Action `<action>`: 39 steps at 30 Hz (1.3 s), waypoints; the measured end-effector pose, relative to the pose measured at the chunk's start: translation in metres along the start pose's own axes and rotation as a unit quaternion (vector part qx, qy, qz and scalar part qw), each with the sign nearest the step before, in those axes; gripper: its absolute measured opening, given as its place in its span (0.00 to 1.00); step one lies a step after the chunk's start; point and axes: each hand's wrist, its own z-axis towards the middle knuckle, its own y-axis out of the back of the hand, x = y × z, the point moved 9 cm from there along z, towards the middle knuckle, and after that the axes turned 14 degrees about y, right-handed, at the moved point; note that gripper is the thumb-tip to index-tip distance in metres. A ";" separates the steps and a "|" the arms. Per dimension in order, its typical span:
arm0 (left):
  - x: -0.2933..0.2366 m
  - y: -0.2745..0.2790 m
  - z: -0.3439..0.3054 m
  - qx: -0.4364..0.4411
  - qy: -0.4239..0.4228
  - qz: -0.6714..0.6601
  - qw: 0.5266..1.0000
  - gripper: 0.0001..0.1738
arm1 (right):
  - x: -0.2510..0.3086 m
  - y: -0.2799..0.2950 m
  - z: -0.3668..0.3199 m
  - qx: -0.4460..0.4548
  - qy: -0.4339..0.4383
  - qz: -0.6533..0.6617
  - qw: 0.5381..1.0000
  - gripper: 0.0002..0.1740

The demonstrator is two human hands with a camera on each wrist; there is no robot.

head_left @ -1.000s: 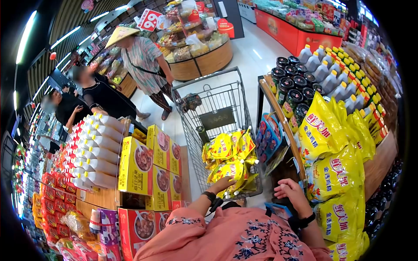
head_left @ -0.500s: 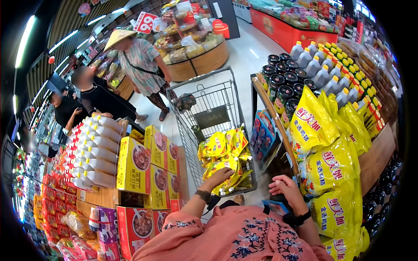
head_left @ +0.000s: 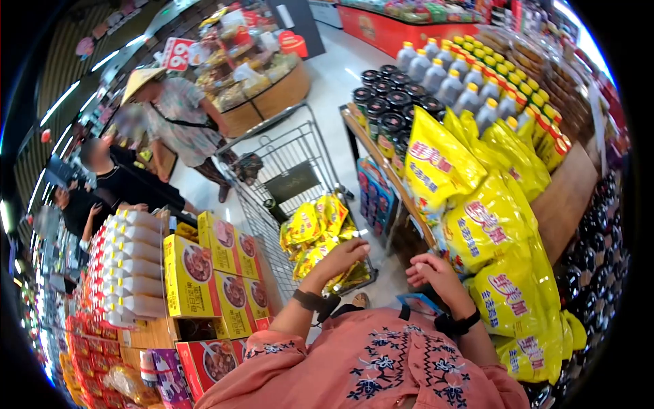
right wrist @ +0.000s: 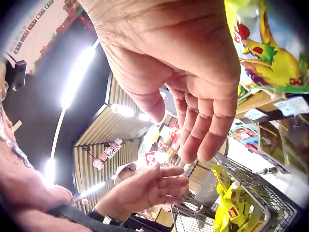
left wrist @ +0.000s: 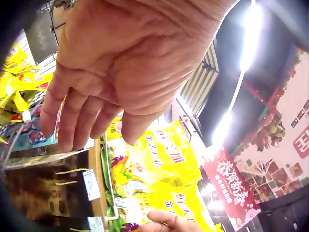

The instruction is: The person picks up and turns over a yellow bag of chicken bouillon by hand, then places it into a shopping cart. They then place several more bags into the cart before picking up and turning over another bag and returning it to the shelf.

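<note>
My left hand (head_left: 343, 259) hovers over the near end of a metal shopping cart (head_left: 293, 183), fingers extended and holding nothing. Beneath it, yellow bags (head_left: 310, 225) with white spouts lie heaped in the cart. To the right, my right hand (head_left: 434, 276) is in the air with loosely bent fingers and nothing in its grasp. It is nearest to a stack of large yellow printed pouches (head_left: 480, 221) on the display stand. In the right wrist view, a pouch (right wrist: 270, 53) with a cartoon chicken shows close beside that hand.
Dark-lidded jars (head_left: 392, 121) and grey bottles (head_left: 449, 88) stand behind the pouches. On the left are yellow food boxes (head_left: 193, 276) and stacked white bottles (head_left: 139, 266). A person in a conical hat (head_left: 180, 119) stands beyond the cart, near other people.
The head view has turned right, so the cart and shelves sit further left. My left hand has lifted off the bags in the cart and moved rightward across them; the right hand stays empty.
</note>
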 end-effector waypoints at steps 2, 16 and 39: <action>-0.015 -0.006 0.002 0.009 0.005 0.001 1.000 0.27 | 0.012 0.006 -0.009 -0.013 0.014 0.004 1.000 0.17; -0.102 -0.089 0.007 0.072 -0.054 -0.076 0.993 0.30 | 0.059 0.045 -0.065 -0.093 0.045 -0.003 0.995 0.18; -0.090 -0.116 0.000 -0.011 -0.076 -0.167 0.983 0.16 | 0.056 0.046 -0.112 -0.071 0.041 0.022 0.996 0.18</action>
